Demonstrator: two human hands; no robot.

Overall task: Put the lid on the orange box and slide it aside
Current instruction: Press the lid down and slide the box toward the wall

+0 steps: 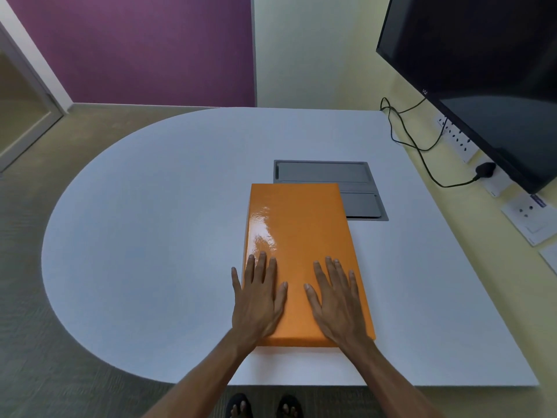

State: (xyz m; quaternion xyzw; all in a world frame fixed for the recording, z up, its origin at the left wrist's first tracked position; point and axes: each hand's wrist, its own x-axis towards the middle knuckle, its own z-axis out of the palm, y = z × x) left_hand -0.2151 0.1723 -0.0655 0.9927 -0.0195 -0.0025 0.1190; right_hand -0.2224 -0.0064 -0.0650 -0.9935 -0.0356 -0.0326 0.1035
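Both my hands lie flat, palms down, fingers spread, on the near end of the orange box's lid (pixel 298 236); nothing is gripped, they only press on top. My left hand (pixel 259 300) sits at the lid's near-left corner, with the little finger hanging over the left edge above the table. My right hand (pixel 337 300) sits at the near-right corner, its wrist crossing the near edge. The two thumbs point toward each other with bare orange between them.

The lid is on and covers the orange box (pixel 295 342) completely; only a thin orange side shows along the near edge. The top is glossy, with a white glare patch just beyond my left fingertips.

The box lies lengthwise, near to far, right of centre on the white table (pixel 150 236), which is rounded on its left side. The box's far-right corner overlaps a grey recessed panel (pixel 322 171) set into the tabletop.

Far right, a dark monitor (pixel 482 70) hangs on the wall. Below it run a black cable (pixel 422 152) and wall sockets (pixel 458 140). My feet in sandals (pixel 265 408) show under the near table edge.
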